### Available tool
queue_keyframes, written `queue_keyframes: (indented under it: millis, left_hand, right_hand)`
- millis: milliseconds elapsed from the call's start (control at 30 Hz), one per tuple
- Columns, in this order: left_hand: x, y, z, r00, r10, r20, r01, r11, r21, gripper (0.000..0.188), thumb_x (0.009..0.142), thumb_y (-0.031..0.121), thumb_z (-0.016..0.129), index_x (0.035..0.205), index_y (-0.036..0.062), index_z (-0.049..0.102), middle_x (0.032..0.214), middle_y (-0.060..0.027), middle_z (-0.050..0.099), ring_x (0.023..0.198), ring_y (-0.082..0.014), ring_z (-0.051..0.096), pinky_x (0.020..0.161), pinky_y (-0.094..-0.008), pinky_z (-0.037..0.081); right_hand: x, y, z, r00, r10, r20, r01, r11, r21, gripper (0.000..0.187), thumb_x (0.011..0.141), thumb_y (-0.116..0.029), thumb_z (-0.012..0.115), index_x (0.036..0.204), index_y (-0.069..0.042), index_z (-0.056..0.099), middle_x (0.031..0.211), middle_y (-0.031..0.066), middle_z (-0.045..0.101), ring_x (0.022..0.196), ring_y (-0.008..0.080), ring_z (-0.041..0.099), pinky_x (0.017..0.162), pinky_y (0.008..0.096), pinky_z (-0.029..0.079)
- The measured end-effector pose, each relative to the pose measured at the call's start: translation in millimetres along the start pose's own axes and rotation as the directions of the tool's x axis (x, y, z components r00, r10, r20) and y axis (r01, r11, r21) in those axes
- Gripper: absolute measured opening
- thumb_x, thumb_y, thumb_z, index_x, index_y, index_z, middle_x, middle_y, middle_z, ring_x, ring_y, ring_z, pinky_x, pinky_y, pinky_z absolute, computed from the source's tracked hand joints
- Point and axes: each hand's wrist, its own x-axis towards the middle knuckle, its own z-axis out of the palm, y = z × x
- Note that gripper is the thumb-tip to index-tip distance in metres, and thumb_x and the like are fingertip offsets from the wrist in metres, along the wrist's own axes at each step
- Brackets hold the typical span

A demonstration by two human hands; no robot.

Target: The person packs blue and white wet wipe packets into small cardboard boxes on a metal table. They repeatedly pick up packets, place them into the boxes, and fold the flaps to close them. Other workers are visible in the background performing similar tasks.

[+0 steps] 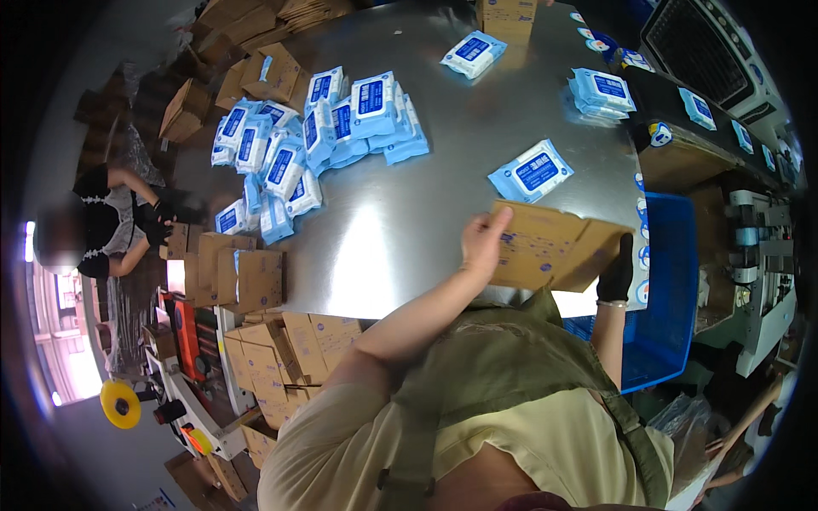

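One rectangular brown cardboard carton [558,249]

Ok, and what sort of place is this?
Probably a packing workshop: blue-and-white packs piled on a metal table, many brown cartons beside it, and what looks like a conveyor bearing more packs.

White glare on metal table [434,238]; left window [72,345] blown out; fisheye edges dark, bent, perhaps soft.
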Motion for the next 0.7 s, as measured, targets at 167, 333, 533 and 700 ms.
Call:
queue_keyframes:
  millis: [167,333,533,700]
  left_hand:
    - [-29.5,62.1,-71.3,0.888,0.420,-0.187,-0.440,0.894,-0.086,0.031,0.082,0.036,0.063,0.083,0.0056,0.058,0.101,-0.0074,0.059,0.099,-0.0184,0.051,0.089,-0.0310,0.036]
    - [-44.7,59.8,-144.0,0.910,0.305,-0.281,-0.339,0.937,-0.082,0.014,0.086,0.014,0.055,0.094,0.0035,0.058,0.116,-0.0103,0.055,0.099,-0.0171,0.050,0.091,-0.0319,0.036]
    - [-82.7,39.8,-173.3,0.735,0.650,0.191,-0.604,0.500,0.620,0.034,0.086,0.026,0.056,0.112,0.0044,0.057,0.137,-0.0237,0.038,0.128,-0.0327,0.038,0.104,-0.0412,0.028]
    - [-84.5,78.6,-202.3,0.686,0.436,0.582,-0.673,0.078,0.735,0.044,0.081,0.036,0.059,0.117,0.0116,0.057,0.132,-0.0237,0.042,0.123,-0.0363,0.041,0.107,-0.0478,0.022]
  right_hand:
    - [-0.1,8.3,100.1,0.861,-0.314,0.401,0.456,0.825,-0.334,0.025,0.087,-0.023,0.056,0.100,-0.003,0.062,0.096,0.0043,0.062,0.092,0.0136,0.056,0.082,0.0278,0.042]
    - [-13.0,62.9,159.1,0.710,0.006,0.704,0.265,0.924,-0.275,0.034,0.075,-0.014,0.062,0.107,-0.003,0.058,0.104,0.0048,0.060,0.099,0.0160,0.055,0.089,0.0298,0.041]
    - [-85.1,114.5,189.2,0.553,-0.089,0.828,0.705,0.581,-0.408,0.069,0.063,-0.011,0.071,0.127,-0.004,0.044,0.127,0.0154,0.047,0.120,0.0279,0.044,0.101,0.0365,0.035]
    - [-94.4,109.2,208.0,0.276,-0.386,0.880,0.925,-0.140,-0.352,0.070,0.060,-0.016,0.075,0.124,-0.008,0.047,0.125,0.0158,0.046,0.118,0.0332,0.042,0.102,0.0538,0.026]
